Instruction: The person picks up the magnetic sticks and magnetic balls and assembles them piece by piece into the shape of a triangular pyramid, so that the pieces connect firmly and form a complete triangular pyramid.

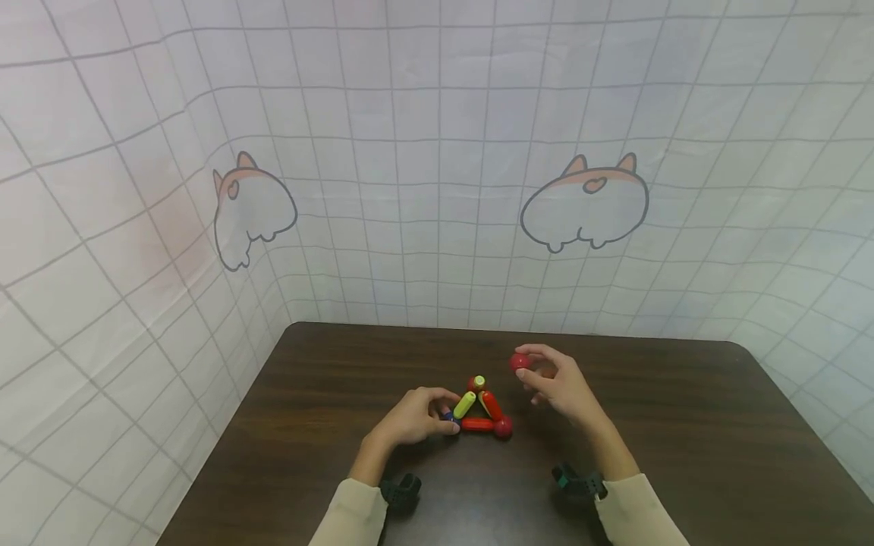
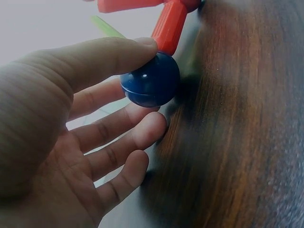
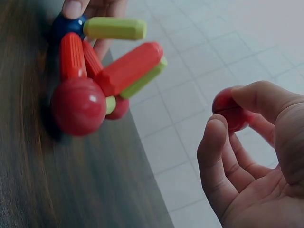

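My left hand (image 1: 413, 417) pinches a blue ball (image 2: 152, 80) at the left corner of a small construction of rods and balls on the table. A red rod (image 1: 476, 425) runs from the blue ball to a red ball (image 1: 503, 427) at the near right corner. From the blue ball a yellow-green rod (image 1: 464, 405) slants upward, and another red rod (image 3: 130, 69) rises from the red corner ball. At the back sits a further red ball (image 3: 118, 108), partly hidden. My right hand (image 1: 560, 383) holds a separate red ball (image 1: 519, 362) between thumb and fingers, above and right of the construction.
The dark wooden table (image 1: 683, 425) reaches back to a white grid-patterned curtain (image 1: 437, 189) with cartoon animal drawings, which also hangs along both sides. A dark band is strapped on each wrist.
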Tool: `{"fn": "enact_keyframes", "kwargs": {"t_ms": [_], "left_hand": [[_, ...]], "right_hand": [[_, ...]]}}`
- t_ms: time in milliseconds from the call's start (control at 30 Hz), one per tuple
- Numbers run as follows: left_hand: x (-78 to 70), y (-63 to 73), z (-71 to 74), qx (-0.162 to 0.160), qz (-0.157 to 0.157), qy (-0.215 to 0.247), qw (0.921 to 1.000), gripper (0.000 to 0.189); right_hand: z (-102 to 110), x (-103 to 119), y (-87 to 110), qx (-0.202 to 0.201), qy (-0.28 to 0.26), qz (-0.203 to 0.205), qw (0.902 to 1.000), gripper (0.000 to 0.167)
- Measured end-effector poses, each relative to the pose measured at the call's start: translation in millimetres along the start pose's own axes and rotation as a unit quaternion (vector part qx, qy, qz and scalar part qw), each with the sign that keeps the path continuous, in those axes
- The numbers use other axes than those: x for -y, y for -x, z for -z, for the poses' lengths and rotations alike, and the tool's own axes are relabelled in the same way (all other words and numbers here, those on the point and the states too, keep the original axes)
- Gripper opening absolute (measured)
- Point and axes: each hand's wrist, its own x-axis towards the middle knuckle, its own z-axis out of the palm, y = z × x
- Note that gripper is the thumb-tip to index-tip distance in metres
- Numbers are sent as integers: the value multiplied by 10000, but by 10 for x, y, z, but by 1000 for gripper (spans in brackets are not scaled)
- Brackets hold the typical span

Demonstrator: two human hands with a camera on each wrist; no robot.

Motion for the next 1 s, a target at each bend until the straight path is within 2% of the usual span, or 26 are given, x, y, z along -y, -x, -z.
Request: {"fn": "enact_keyframes", "kwargs": {"t_ms": [167,367,700,1000], "left_hand": [[-2,1,6,-9,-20,-2,10000,44],[-21,5,10,2,-13,8,10000,44],[-16,-5,-5,35,43,29,10000,45],[-27,2,-6,36,66,27,10000,46]], "right_hand": [[-68,90,32,77,34,303,9995,39],[-195,116,44,186,328,635,9973,40],[-370,152,80,377,604,667,9952,38],[-483,95,61,272,669,754,9945,38]]}}
